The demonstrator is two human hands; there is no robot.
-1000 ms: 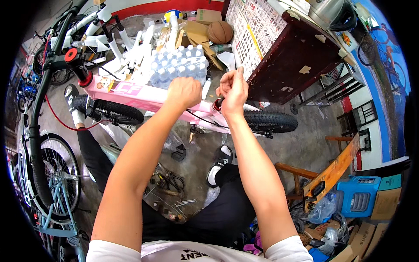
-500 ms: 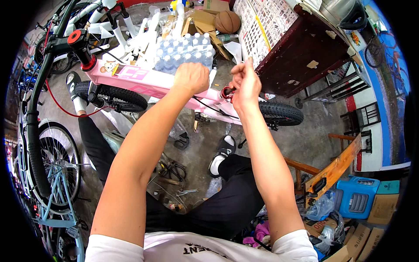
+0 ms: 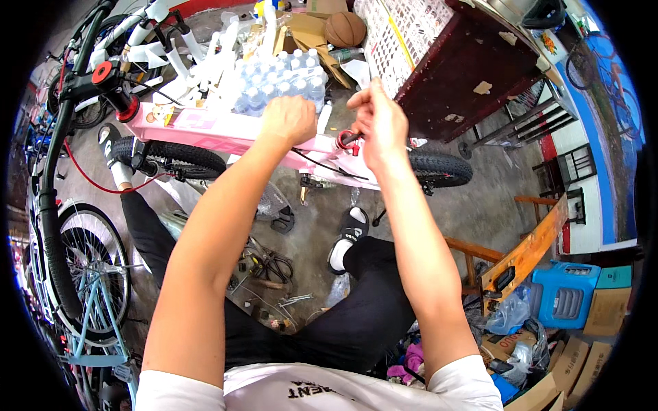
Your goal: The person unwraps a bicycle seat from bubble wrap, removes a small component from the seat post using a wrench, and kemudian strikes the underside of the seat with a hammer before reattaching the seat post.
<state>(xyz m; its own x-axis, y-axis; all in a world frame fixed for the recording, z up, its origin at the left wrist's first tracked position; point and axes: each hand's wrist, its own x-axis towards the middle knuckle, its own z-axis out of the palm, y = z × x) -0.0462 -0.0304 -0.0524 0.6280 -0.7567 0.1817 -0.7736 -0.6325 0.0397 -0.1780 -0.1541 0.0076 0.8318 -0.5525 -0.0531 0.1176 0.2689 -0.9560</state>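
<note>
Pretty bright picture we've got here, and mid-frame, around the left hand (image 3: 291, 118), detail is decent. The sleeves (image 3: 456, 383) look nearly blown out, we get glare off the bottles (image 3: 281, 85), and the trousers (image 3: 370, 291) sink to near black. Fisheye bends the handlebar (image 3: 48, 198) hard, plus we see blue fringing along the rim.

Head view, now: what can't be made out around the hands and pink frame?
All in the head view:
What the left hand holds, if anything: hidden by its own fist.
Whether the right hand touches the red collar: the hand overlaps the spot.
Part of the pink frame: behind the left hand.
Far end of the handlebar: cut off, upper edge.
</note>
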